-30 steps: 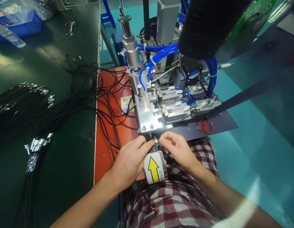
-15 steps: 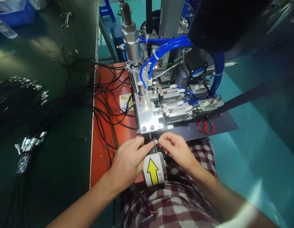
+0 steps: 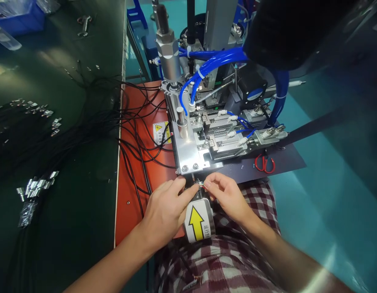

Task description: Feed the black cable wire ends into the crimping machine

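Observation:
At the front edge of the machine (image 3: 191, 148), both hands meet over a small metal-and-white cable end (image 3: 201, 184) with a bit of red wire showing. My right hand (image 3: 227, 197) pinches it between thumb and forefinger from the right. From the left, the thumb of my left hand (image 3: 165, 209) presses up to the same piece, with the other fingers bent over the machine's front edge; what lies under them is hidden. Just below the fingertips is a rounded cover with a yellow arrow label (image 3: 197, 224).
Black cables (image 3: 99, 110) run from the dark table (image 3: 78, 211) across the orange base plate (image 3: 160, 179). Bundled metal connector ends (image 3: 37, 187) lie at left. Red-handled scissors (image 3: 265, 164) rest right of the machine. Blue air hoses (image 3: 219, 61) arch overhead; a wrench (image 3: 85, 26) lies farther back.
Hands and cable end stay at nearly the same spot. The whole view has shifted very slightly; nothing is visibly let go or taken up.

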Demonstrator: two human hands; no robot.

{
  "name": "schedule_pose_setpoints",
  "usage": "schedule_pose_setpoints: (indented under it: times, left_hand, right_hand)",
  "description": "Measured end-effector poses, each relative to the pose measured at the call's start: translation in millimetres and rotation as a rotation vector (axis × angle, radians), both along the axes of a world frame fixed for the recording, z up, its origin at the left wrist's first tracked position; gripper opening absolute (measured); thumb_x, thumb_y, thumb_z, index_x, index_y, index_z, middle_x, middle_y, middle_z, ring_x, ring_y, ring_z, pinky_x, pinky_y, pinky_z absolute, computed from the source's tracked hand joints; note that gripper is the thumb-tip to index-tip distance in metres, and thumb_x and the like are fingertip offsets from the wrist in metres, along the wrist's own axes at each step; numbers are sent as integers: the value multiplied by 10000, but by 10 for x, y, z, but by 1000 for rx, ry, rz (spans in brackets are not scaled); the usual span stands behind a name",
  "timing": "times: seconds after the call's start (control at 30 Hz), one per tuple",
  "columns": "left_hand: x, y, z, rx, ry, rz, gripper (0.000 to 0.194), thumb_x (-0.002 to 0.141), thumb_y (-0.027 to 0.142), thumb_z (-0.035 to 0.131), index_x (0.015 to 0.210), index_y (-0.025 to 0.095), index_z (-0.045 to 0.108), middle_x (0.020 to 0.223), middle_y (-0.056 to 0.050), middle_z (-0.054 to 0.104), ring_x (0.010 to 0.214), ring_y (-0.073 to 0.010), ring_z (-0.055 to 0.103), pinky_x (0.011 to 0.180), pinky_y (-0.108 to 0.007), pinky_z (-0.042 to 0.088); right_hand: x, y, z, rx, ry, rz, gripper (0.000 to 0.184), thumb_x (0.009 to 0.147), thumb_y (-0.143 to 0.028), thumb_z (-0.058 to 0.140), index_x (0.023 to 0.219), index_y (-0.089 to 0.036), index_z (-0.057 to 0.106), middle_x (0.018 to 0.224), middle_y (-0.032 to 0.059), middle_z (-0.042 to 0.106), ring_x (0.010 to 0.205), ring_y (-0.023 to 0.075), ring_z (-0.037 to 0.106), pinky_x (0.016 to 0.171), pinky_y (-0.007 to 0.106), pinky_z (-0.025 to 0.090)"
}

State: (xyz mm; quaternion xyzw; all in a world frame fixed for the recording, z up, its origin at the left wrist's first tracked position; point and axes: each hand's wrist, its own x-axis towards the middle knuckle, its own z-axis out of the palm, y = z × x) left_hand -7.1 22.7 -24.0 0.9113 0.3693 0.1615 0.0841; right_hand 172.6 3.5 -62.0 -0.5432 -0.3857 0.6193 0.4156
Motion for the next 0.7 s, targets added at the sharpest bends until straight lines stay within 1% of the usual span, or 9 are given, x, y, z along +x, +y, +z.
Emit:
schedule_pose_setpoints:
  times: [0.13, 0.2, 0.27, 0.37, 0.43, 0.5, 0.63, 0.7]
  left_hand:
    - [8, -3, 14, 42, 40, -17, 319, 868, 99, 422, 1064, 120, 673, 722, -63, 543, 616, -186, 500, 536, -281, 433]
    - [14, -6, 25, 72, 61, -14, 317, 875, 103, 413, 1052, 121, 676, 704, -58, 537, 601, -186, 486, 522, -280, 415]
    - [22, -8, 33, 101, 82, -9, 315, 889, 106, 401, 1031, 125, 681, 686, -52, 532, 588, -182, 472, 513, -276, 395]
    - [34, -8, 35, 129, 96, -14, 313, 903, 108, 390, 1008, 129, 684, 673, -44, 529, 582, -176, 460, 511, -270, 376]
    - [39, -6, 32, 144, 90, -20, 310, 904, 106, 391, 1019, 127, 678, 673, -42, 529, 582, -173, 454, 512, -269, 367]
    - [40, -4, 28, 142, 82, -20, 306, 903, 103, 392, 1024, 125, 673, 674, -41, 526, 587, -170, 453, 517, -266, 366]
    - [34, -5, 17, 119, 78, -18, 304, 903, 104, 391, 1028, 122, 668, 673, -39, 513, 591, -168, 452, 522, -265, 367]
    - [25, -9, 3, 113, 77, -21, 303, 901, 111, 396, 1043, 123, 663, 679, -39, 512, 594, -171, 449, 526, -270, 371]
  right_hand:
    - [2, 14, 17, -37, 24, 28, 265, 805, -406, 595, 694, -179, 515, 545, -54, 456, 497, 99, 405, 494, 245, 318]
    - [-1, 11, 28, -46, 4, 35, 257, 813, -398, 583, 694, -180, 515, 547, -54, 454, 500, 102, 409, 498, 246, 322]
    - [-9, -6, 36, -10, -87, 18, 235, 833, -378, 562, 707, -184, 518, 576, -47, 463, 519, 110, 422, 506, 248, 332]
    - [-16, -41, 36, 83, -248, 2, 203, 864, -333, 530, 719, -192, 516, 628, -33, 479, 557, 119, 436, 520, 252, 344]
    - [-14, -52, 30, 114, -278, 13, 195, 873, -319, 520, 722, -197, 510, 631, -35, 474, 557, 120, 435, 520, 253, 344]
    - [-3, -43, 22, 96, -237, 24, 194, 874, -327, 522, 730, -197, 508, 613, -41, 466, 542, 119, 436, 518, 253, 343]
    - [27, 19, 10, -18, -57, 78, 229, 852, -376, 539, 727, -187, 509, 548, -52, 471, 505, 111, 423, 510, 249, 331]
    - [33, 41, 8, -46, -2, 105, 244, 852, -385, 537, 720, -182, 511, 526, -55, 467, 497, 108, 415, 512, 248, 330]
